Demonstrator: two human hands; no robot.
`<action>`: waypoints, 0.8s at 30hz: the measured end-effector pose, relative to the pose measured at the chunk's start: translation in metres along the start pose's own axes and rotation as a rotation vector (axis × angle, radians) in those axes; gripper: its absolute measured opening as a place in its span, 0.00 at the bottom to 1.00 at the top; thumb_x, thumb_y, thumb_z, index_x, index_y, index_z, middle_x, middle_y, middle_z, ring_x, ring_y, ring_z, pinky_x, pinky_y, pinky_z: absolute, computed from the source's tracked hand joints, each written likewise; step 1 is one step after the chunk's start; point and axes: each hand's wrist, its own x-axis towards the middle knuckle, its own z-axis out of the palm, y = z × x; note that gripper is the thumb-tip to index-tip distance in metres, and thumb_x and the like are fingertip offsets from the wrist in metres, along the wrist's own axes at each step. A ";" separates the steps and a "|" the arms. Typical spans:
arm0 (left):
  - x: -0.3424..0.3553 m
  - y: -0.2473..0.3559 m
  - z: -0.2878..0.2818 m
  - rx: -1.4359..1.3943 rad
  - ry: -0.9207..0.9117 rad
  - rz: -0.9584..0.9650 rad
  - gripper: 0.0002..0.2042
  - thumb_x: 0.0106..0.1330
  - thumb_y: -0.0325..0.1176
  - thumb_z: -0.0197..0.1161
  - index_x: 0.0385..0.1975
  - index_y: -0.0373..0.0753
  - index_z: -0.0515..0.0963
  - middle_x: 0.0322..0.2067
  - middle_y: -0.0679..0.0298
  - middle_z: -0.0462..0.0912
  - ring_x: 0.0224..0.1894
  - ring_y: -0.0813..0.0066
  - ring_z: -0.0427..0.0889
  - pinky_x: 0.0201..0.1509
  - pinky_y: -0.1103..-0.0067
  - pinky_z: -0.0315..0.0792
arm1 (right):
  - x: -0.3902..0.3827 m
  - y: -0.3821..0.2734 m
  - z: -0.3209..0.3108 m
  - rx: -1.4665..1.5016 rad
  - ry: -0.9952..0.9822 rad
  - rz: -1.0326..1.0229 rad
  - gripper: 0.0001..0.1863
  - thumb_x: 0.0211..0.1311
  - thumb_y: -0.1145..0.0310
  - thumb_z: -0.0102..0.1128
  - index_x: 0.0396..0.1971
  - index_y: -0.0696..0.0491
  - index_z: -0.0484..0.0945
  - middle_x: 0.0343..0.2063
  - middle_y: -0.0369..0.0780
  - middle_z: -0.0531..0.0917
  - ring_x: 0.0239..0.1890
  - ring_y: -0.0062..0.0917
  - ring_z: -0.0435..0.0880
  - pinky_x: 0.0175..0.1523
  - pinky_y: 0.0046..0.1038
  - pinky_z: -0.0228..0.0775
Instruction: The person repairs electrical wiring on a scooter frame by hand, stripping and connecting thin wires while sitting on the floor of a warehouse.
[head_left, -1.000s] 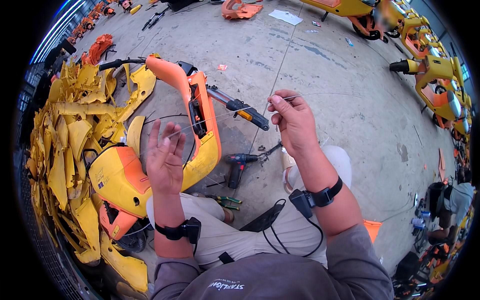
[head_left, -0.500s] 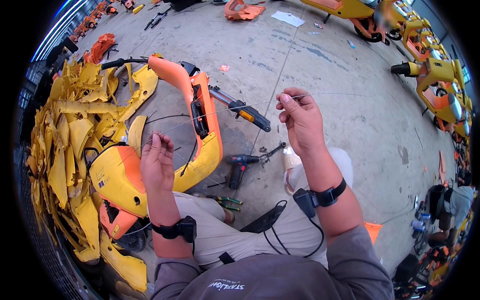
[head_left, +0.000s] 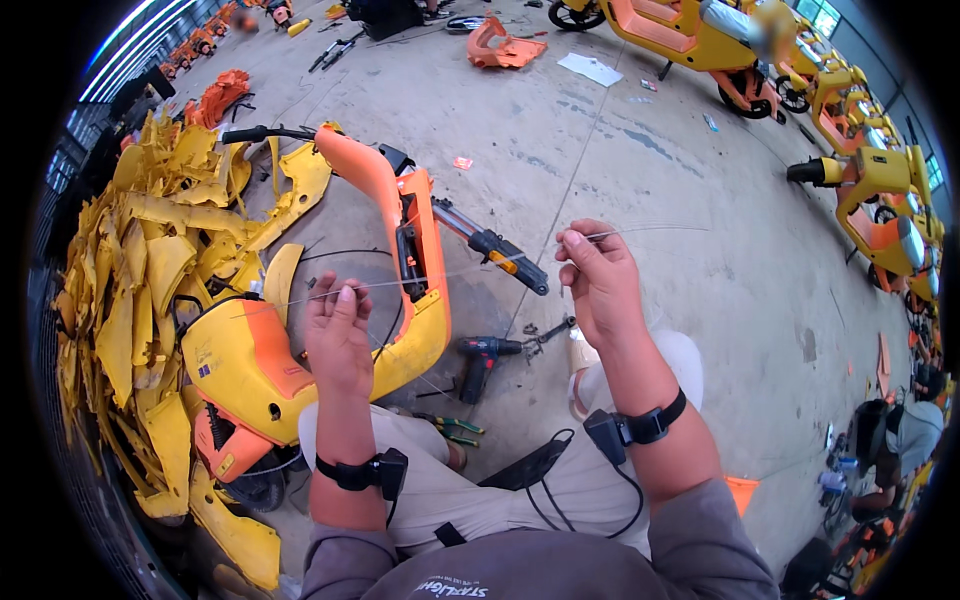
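Observation:
A thin, pale wire (head_left: 430,278) runs almost level across the space in front of me, its loose ends reaching past both hands. My left hand (head_left: 340,345) pinches it between thumb and fingers, palm turned up. Farther right, my right hand (head_left: 600,280) grips the wire's other part with closed fingertips. Beyond and below the wire lies a stripped scooter body (head_left: 430,325) in yellow and orange, tipped on its side. Its front fork (head_left: 480,240) points toward my right hand.
A cordless drill (head_left: 482,362) and green-handled pliers (head_left: 456,430) lie on the concrete near my legs. Broken yellow panels (head_left: 125,300) are heaped at the left. Whole scooters (head_left: 690,35) stand at the far right. An orange shell (head_left: 505,48) lies far ahead.
The whole view has shifted, with the floor things lower in it. My right hand has come down and my left hand slightly rightward, so the wire now hangs more level. Both hands keep their pinch.

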 end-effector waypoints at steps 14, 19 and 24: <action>0.012 0.009 -0.013 -0.139 0.011 -0.091 0.11 0.70 0.32 0.56 0.50 0.39 0.70 0.43 0.65 0.77 0.44 0.75 0.77 0.49 0.78 0.72 | 0.002 -0.004 -0.005 -0.077 0.003 -0.077 0.13 0.60 0.73 0.63 0.43 0.59 0.73 0.36 0.41 0.81 0.33 0.19 0.78 0.32 0.16 0.68; 0.018 0.008 -0.028 -0.091 0.051 -0.087 0.11 0.70 0.31 0.56 0.50 0.39 0.71 0.41 0.66 0.78 0.43 0.77 0.78 0.49 0.78 0.74 | 0.000 -0.006 -0.005 -0.090 -0.008 -0.093 0.13 0.61 0.73 0.62 0.43 0.59 0.73 0.37 0.42 0.82 0.34 0.19 0.78 0.31 0.16 0.68; 0.013 0.010 -0.019 -0.019 0.049 -0.057 0.15 0.69 0.30 0.57 0.53 0.39 0.69 0.42 0.66 0.79 0.45 0.77 0.78 0.50 0.79 0.73 | 0.000 -0.006 -0.006 -0.074 -0.007 -0.087 0.13 0.61 0.73 0.62 0.44 0.59 0.73 0.37 0.42 0.82 0.34 0.19 0.78 0.31 0.16 0.68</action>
